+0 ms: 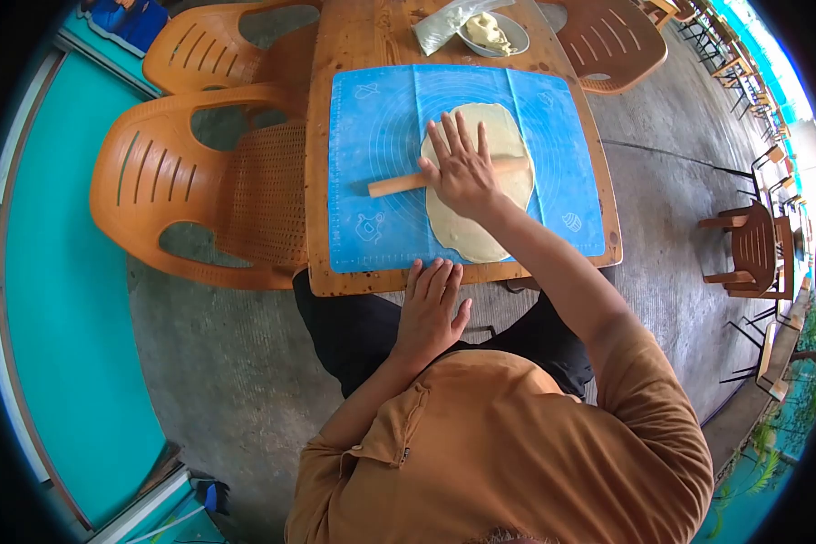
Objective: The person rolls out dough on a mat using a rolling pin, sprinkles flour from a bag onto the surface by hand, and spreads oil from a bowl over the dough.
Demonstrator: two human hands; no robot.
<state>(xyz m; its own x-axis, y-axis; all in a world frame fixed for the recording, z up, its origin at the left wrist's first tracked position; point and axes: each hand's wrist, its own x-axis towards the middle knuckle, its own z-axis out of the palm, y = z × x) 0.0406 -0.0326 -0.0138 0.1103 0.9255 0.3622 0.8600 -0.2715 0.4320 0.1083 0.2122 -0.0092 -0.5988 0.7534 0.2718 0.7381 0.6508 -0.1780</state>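
A flattened oval sheet of dough (467, 231) lies on a blue silicone mat (372, 118) with printed circles and rulers. Across the dough rests a wooden rolling pin (396, 185), its left end reaching past the dough onto the mat. My right hand (465, 170) is laid over the middle of the pin, palm down, fingers stretched forward and apart. At the near edge of the mat and table, my left hand (432, 304) lies flat with its fingertips on the edge, holding nothing.
The wooden table (363, 36) also bears a bowl (515, 34) with more dough and a clear plastic bag (440, 27). Orange plastic chairs (154, 181) stand at the left, a brown chair (607, 41) at the back right. More chairs (751, 249) stand farther right.
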